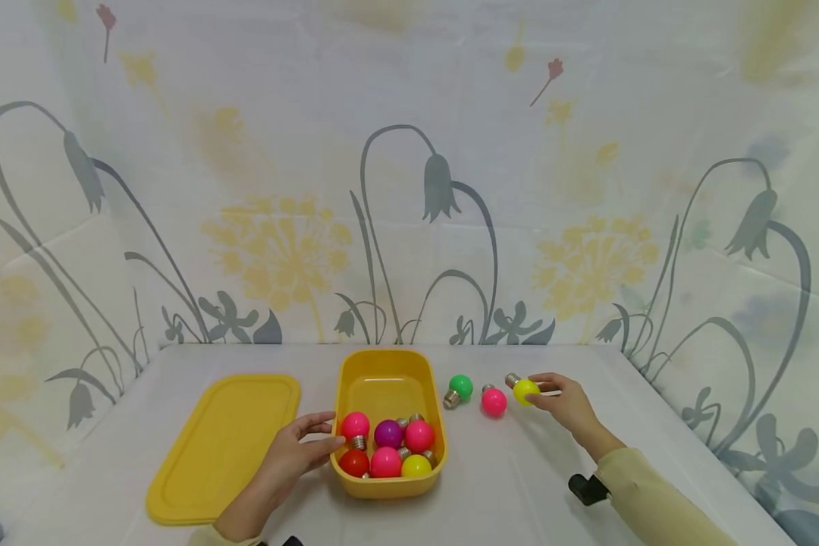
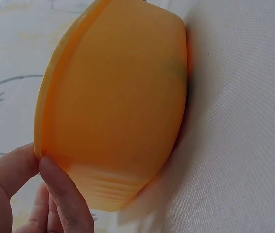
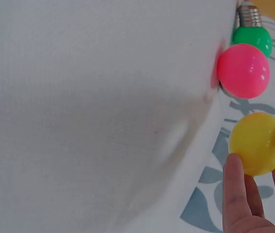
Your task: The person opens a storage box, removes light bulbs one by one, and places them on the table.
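Observation:
My right hand (image 1: pixel 565 402) pinches a yellow light bulb (image 1: pixel 525 391) by its round globe, the metal screw base pointing away to the upper left. In the right wrist view the fingertips wrap the yellow globe (image 3: pixel 256 144). To its left on the table lie a pink bulb (image 1: pixel 494 403) and a green bulb (image 1: pixel 460 387). With thumb and finger my left hand (image 1: pixel 293 449) grips the left rim of a yellow plastic box (image 1: pixel 387 364). Several bulbs fill its near half, among them a purple bulb (image 1: pixel 388 434), a red bulb (image 1: pixel 354 462) and another yellow bulb (image 1: pixel 416 465).
A flat yellow lid (image 1: pixel 225 447) lies left of the box, partly behind my left forearm. A white cloth (image 1: pixel 505 485) covers the table. Behind it hangs a flower-printed curtain (image 1: pixel 409 265), meeting the table's far edge.

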A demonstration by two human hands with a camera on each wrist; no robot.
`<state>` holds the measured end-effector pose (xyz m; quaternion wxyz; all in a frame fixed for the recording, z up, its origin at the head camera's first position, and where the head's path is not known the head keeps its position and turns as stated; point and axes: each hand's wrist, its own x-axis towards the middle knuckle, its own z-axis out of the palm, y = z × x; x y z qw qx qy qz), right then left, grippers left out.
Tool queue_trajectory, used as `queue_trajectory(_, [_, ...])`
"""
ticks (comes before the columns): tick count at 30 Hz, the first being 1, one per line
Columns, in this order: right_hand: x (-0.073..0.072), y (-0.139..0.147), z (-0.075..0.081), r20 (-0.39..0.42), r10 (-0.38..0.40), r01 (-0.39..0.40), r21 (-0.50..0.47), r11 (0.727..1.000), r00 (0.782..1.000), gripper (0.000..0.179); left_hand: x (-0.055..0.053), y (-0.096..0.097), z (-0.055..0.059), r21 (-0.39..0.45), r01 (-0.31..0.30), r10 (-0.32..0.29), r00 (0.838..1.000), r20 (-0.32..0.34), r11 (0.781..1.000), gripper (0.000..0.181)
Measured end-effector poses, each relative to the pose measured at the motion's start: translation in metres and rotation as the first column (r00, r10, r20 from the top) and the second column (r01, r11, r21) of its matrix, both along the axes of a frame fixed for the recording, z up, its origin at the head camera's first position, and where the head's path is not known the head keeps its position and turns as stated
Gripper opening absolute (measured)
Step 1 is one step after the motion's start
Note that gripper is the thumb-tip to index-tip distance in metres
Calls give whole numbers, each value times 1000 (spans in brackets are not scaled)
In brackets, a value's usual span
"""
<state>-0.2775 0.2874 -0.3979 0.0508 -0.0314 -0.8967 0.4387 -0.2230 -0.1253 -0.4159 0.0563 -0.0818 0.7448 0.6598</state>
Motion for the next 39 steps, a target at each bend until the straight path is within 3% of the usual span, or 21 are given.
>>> queue_trajectory(10, [-13, 3, -12, 21, 47, -48, 42, 998, 999, 37, 1, 0, -1, 31, 6, -5, 1000, -21, 999, 50])
queue_trajectory(29, [-14, -1, -9, 86, 104, -113, 114, 987, 991, 39, 2, 1, 0, 31, 3, -3, 1000, -8, 1000, 49])
queue_trajectory(39, [-9, 3, 12, 30, 132, -134, 106, 985, 991, 46, 1, 1, -1, 31, 5, -4, 1000, -17, 1000, 50])
